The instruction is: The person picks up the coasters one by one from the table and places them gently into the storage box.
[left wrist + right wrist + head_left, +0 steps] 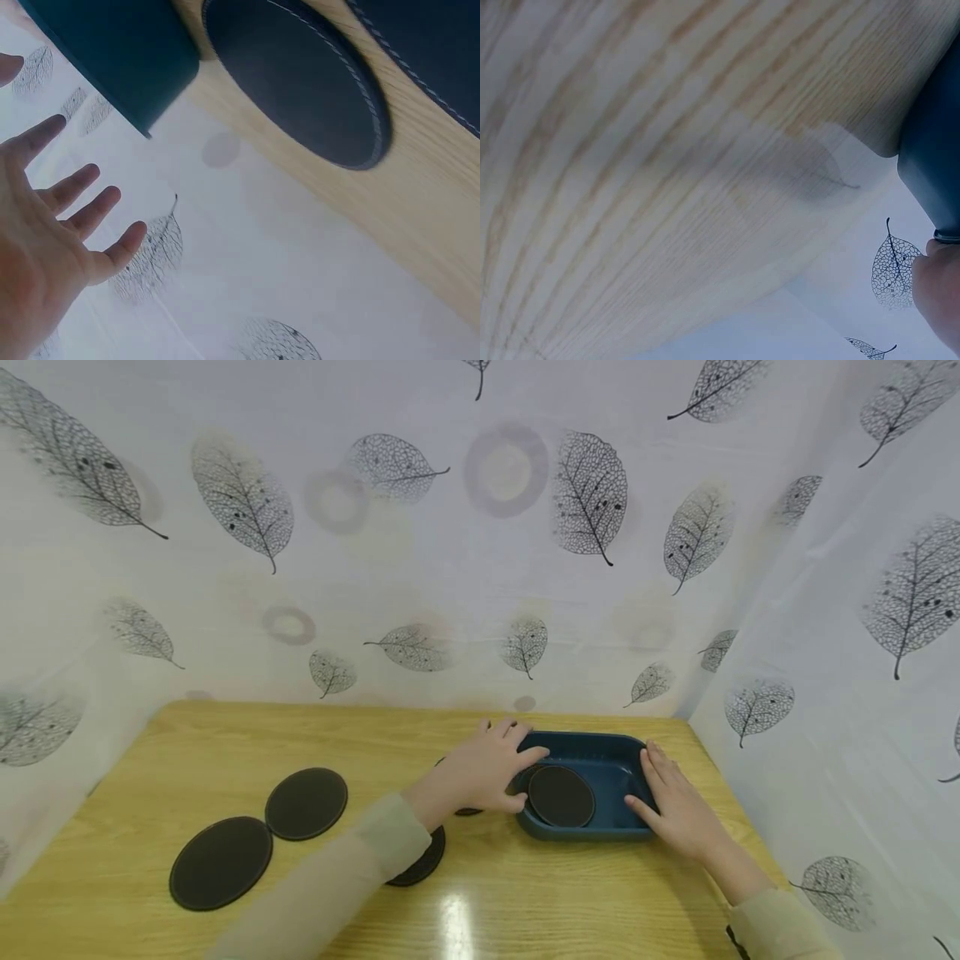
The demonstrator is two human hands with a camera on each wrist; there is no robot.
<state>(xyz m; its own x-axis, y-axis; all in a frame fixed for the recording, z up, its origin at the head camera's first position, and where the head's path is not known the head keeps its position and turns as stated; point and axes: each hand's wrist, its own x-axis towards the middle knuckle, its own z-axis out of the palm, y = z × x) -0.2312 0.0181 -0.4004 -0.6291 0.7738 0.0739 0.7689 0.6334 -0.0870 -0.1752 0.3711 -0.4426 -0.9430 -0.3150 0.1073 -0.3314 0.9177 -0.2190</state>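
Note:
A dark blue rectangular tray [585,835] stands on the wooden table at the right. A round black coaster [561,797] lies inside its left part, overlapping another dark disc edge. My left hand [487,768] is over the tray's left rim, fingers spread and thumb apart, with nothing held. In the left wrist view those fingers [79,191] are extended beside the tray's wall [135,60]. Along the tray's right side lies my right hand [675,802], fingers fairly straight at the wall and thumb over the inside. Only a bit of it shows in the right wrist view, close to the rim.
Two black coasters [306,803] lie on the table at the left, nearly touching. Another coaster [423,864] is partly hidden under my left forearm, and one more behind the left wrist. A leaf-patterned curtain [450,568] hangs along the table's back and right edges.

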